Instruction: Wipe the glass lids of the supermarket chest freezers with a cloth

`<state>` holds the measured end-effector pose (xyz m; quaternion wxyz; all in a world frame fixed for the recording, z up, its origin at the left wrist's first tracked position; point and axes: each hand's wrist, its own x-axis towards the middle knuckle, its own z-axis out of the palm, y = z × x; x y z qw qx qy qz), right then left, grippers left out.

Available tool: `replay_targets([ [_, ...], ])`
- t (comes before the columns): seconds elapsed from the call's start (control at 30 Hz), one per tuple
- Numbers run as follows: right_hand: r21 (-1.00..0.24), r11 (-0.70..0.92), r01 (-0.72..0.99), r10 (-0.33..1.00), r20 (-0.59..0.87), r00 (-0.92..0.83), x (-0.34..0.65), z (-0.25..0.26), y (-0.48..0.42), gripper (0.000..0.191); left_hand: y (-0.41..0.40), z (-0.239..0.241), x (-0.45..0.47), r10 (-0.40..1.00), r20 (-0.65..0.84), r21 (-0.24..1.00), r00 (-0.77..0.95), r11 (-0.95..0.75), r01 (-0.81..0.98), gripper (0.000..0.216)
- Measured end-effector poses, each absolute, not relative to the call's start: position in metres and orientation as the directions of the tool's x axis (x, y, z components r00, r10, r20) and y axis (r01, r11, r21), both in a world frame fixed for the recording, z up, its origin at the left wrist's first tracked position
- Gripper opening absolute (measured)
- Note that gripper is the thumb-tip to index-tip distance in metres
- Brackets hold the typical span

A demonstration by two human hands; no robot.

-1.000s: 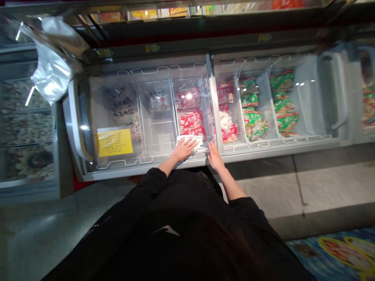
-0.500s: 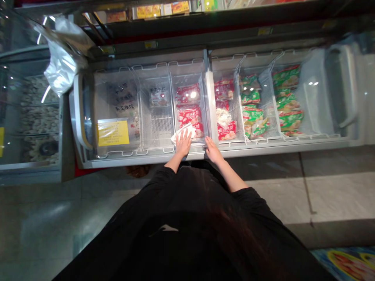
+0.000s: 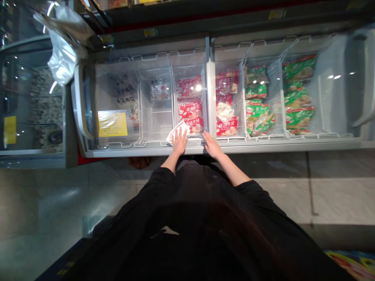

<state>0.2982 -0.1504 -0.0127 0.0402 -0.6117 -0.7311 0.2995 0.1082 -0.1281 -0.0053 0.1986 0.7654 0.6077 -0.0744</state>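
Note:
My left hand (image 3: 179, 143) lies flat, fingers spread, pressing a white cloth (image 3: 176, 131) onto the glass lid (image 3: 152, 117) of a chest freezer (image 3: 146, 150), near its front edge. My right hand (image 3: 211, 145) rests open on the lid's front edge beside the white divider bar (image 3: 211, 89), holding nothing. Under the glass, just beyond both hands, lie red packets of frozen dumplings (image 3: 190, 111). My black sleeves and body fill the lower part of the view.
White wire baskets divide the freezer; green packets (image 3: 297, 97) lie to the right, a yellow notice (image 3: 113, 125) to the left. A clear plastic bag (image 3: 63, 50) hangs at upper left above another glass-topped freezer (image 3: 32, 105). Grey tiled floor runs below.
My left hand has slid the white cloth leftward along the front of the glass. My right hand has stayed on the front edge. The view has shifted so the freezer sits higher.

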Motion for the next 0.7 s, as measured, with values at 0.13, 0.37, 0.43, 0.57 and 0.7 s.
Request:
replay_targets([
  [0.13, -0.509, 0.079, 0.857, 0.913, -0.308, -0.267, 0.308, -0.012, -0.152, 0.061, -0.14, -0.009, 0.123, 0.848, -0.365, 0.249, 0.384, -0.309, 0.918, 0.044],
  [0.37, -0.573, 0.058, 0.817, 0.922, -0.283, -0.264, 0.324, -0.008, -0.158, 0.056, -0.132, 0.011, 0.073, 0.728, -0.375, 0.314, 0.574, -0.483, 0.817, 0.041],
  [0.43, -0.582, 0.034, 0.812, 0.929, -0.281, -0.24, 0.324, -0.006, -0.159, 0.055, -0.127, 0.01, 0.082, 0.781, -0.363, 0.281, 0.508, -0.428, 0.859, 0.043],
  [0.57, -0.575, -0.022, 0.818, 0.945, -0.279, -0.171, 0.324, -0.003, -0.16, 0.054, -0.12, 0.001, 0.13, 0.875, -0.316, 0.222, 0.366, -0.307, 0.925, 0.046],
  [0.7, -0.564, -0.08, 0.822, 0.945, -0.305, -0.117, 0.332, -0.005, -0.164, 0.052, -0.115, -0.005, 0.166, 0.821, -0.296, 0.25, 0.488, -0.427, 0.869, 0.045],
])
